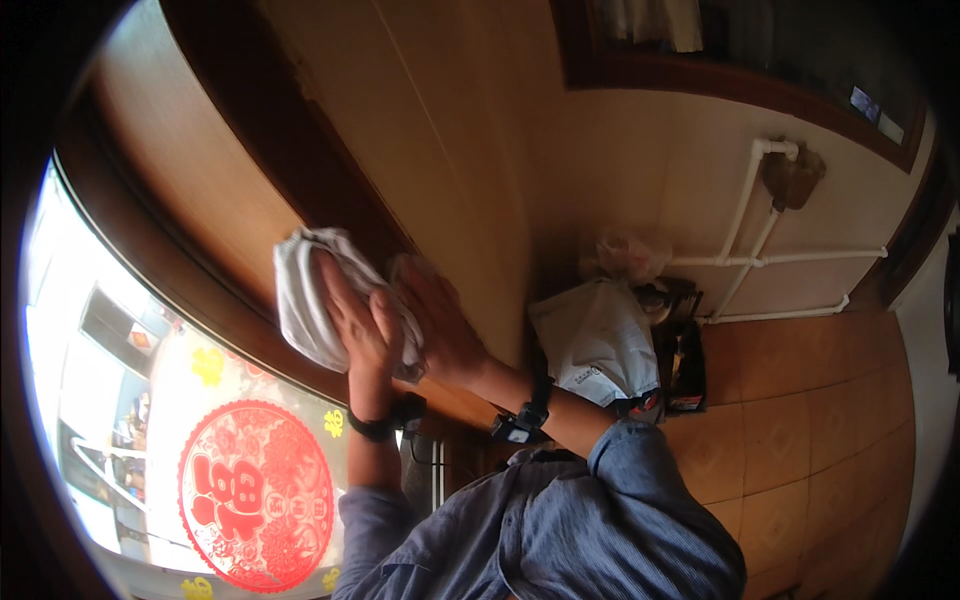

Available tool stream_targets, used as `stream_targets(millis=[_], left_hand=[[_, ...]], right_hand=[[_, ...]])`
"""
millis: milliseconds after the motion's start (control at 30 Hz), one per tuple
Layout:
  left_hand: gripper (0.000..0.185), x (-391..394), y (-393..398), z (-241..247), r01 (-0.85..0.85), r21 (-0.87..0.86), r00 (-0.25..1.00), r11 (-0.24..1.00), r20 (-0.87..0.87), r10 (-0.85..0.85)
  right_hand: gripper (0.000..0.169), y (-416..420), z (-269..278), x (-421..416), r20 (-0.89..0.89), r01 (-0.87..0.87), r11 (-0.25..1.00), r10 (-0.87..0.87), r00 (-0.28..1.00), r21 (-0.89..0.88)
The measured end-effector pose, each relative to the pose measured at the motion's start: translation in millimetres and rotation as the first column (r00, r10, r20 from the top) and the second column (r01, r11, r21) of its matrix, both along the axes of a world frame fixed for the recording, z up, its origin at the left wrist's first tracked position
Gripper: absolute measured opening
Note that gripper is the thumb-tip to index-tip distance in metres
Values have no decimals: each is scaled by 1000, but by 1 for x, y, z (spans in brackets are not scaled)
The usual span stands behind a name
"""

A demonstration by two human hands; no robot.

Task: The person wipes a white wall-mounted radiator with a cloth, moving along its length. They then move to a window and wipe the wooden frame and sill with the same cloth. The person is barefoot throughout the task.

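A crumpled white-grey cloth [306, 311] lies against the wooden frame [217, 142] beside a bright glass pane. My left hand [364, 322] presses on the cloth, fingers stretched along it and thumb raised. Close by on the right, my right hand [439, 322] is slightly blurred, its fingers extended by the dark wooden edge and the cloth's far side. Whether its fingertips grip the cloth cannot be told. Both wrists wear black straps with small devices.
A round red paper decoration [256, 495] is on the glass. White plastic pipes [757, 261] run along the wall. Near them a white bag [596, 337] stands by a dark box [688, 367] on the tiled floor [780, 435]. A dark-framed window [675, 75] is set above.
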State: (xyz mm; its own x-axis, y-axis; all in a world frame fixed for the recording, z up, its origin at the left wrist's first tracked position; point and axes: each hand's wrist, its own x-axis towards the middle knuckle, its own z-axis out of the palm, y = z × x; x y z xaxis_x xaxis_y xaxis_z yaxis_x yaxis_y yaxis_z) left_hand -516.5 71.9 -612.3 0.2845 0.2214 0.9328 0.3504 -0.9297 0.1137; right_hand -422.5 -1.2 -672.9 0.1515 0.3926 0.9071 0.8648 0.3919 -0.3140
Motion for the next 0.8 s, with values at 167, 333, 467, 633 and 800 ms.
stream_targets(millis=[167,333,467,633,800], left_hand=[[75,-17,-1,-75,-10,-201,987,980,-156,-22],[80,-14,-2,-106,-12,-375,996,927,74,43],[75,-16,10,-93,-50,-307,979,951,172,107],[74,-16,26,-43,-59,-214,964,975,241,111],[64,-10,34,16,-77,-107,940,991,324,108]], right_hand=[[57,-1,-51,-6,-38,0,1000,-1,999,-5],[62,-3,-87,-7,-33,76,996,-78,996,-56],[72,-3,-87,-9,-34,78,994,-81,996,-78],[76,-7,-56,-7,-52,4,998,-8,999,-59],[75,-4,-1,-6,-46,-34,999,33,998,-18]])
